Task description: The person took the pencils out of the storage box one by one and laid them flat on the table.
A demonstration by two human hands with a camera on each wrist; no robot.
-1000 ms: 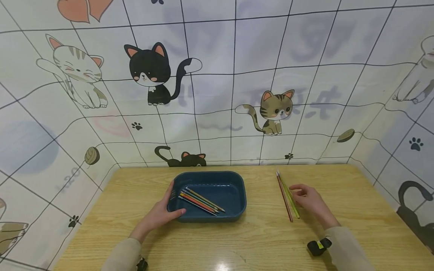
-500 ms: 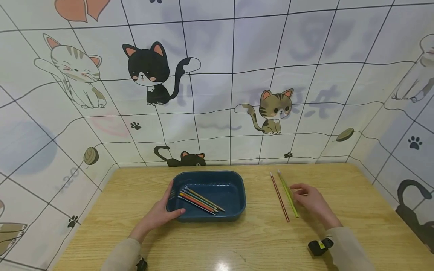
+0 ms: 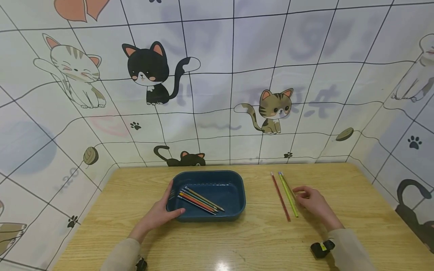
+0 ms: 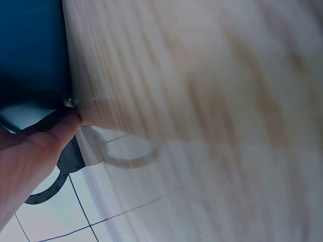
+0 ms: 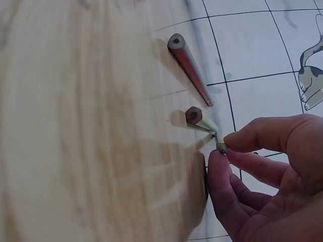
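A dark blue rectangular dish (image 3: 230, 216) stands left of the middle on the table, with several pencils (image 3: 200, 201) lying side by side in it. My left hand (image 3: 162, 214) grips the dish's left end, thumb at the front rim and fingers along the left side. To the right lie a red pencil (image 3: 280, 197) and a yellow-green pencil (image 3: 289, 195), slightly apart. Between thumb and fingertips, my right hand (image 3: 312, 201) pinches a thin olive pencil (image 5: 221, 147); its far end meets the far end of the yellow-green one in the head view.
The wooden table (image 3: 210, 244) ends at a white cloth wall (image 3: 217, 94) printed with cats and grid lines. Wall sections close off both sides too. A black wrist camera (image 3: 322, 248) sits below the right sleeve.
The red pencil has moved left, away from the yellow-green one. The olive pencil now shows apart from it at my right fingers, and that hand has shifted slightly right. My left hand stays put.
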